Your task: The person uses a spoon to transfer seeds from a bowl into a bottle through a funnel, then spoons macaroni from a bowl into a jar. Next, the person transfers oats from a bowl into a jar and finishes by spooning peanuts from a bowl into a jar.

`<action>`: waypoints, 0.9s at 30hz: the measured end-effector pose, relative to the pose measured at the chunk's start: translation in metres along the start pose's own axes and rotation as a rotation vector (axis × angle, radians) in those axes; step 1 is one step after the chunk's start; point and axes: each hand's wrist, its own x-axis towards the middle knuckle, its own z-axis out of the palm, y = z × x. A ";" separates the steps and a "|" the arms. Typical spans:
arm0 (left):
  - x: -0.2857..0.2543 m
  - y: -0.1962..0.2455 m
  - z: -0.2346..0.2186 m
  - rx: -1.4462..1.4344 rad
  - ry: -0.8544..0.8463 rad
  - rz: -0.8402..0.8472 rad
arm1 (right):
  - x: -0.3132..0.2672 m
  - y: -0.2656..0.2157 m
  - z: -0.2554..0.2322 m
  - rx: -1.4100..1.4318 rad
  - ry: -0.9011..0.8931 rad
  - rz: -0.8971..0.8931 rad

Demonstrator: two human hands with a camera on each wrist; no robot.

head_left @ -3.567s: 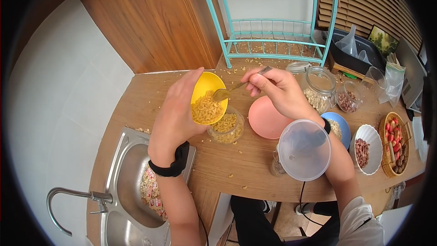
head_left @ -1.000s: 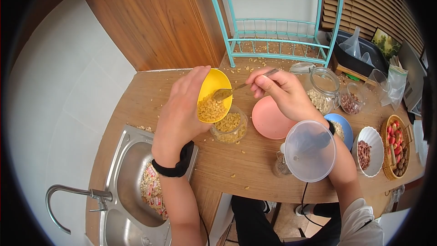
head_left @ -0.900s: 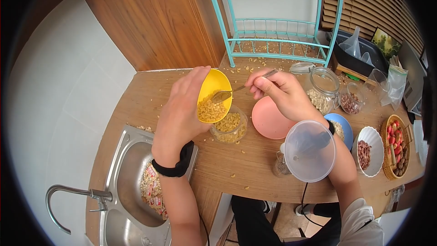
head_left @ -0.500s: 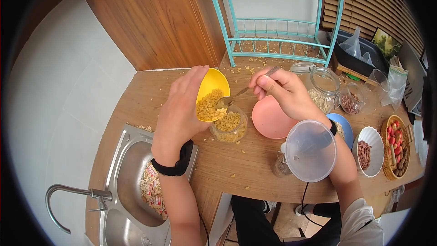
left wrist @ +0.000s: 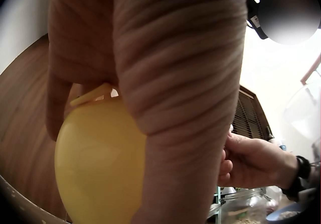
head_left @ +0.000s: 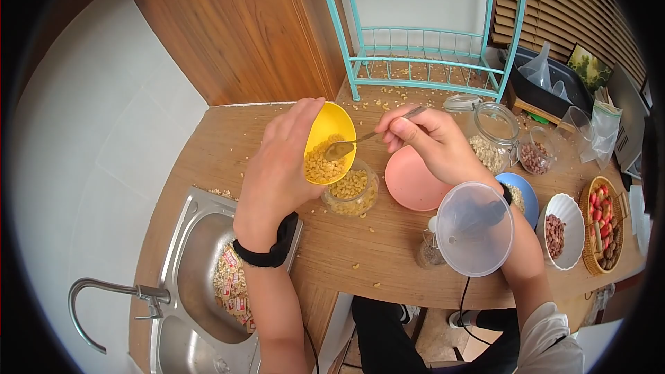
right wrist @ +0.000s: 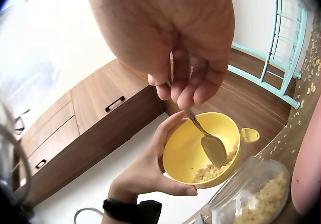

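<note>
My left hand [head_left: 276, 159] holds a yellow bowl [head_left: 332, 121] from its left side, tilted with its mouth facing right. Small pale-yellow macaroni [head_left: 320, 167] lies heaped along its lower wall. With thumb and fingers my right hand [head_left: 435, 142] pinches the handle of a metal spoon [right wrist: 214, 151], whose head is inside the bowl over the pasta in the right wrist view. Just below the bowl stands a clear jar [head_left: 367, 202] partly filled with the same macaroni; the bowl's lower rim overlaps its mouth. In the left wrist view the bowl [left wrist: 100, 164] shows only its outside.
A pink plate [head_left: 415, 180] lies right of the jar. A clear funnel [head_left: 474, 228] on a small bottle stands near the front edge. Further right are a glass jar [head_left: 493, 125], blue plate [head_left: 528, 197], white bowl [head_left: 571, 235] and basket [head_left: 601, 263]. A sink [head_left: 201, 263] is front left.
Half a second ago the spoon was at the bowl's lower rim with macaroni over the jar; now its head is back inside the bowl. The bowl holds less macaroni than in the oldest frame.
</note>
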 end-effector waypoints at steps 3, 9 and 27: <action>0.000 -0.001 0.000 0.005 -0.004 0.008 | 0.000 0.000 -0.001 -0.025 -0.030 0.019; -0.001 -0.002 0.000 0.025 0.006 0.013 | -0.001 -0.003 -0.005 -0.027 -0.019 0.028; 0.000 -0.003 0.003 0.040 0.005 0.036 | -0.001 -0.007 -0.004 -0.046 -0.120 0.000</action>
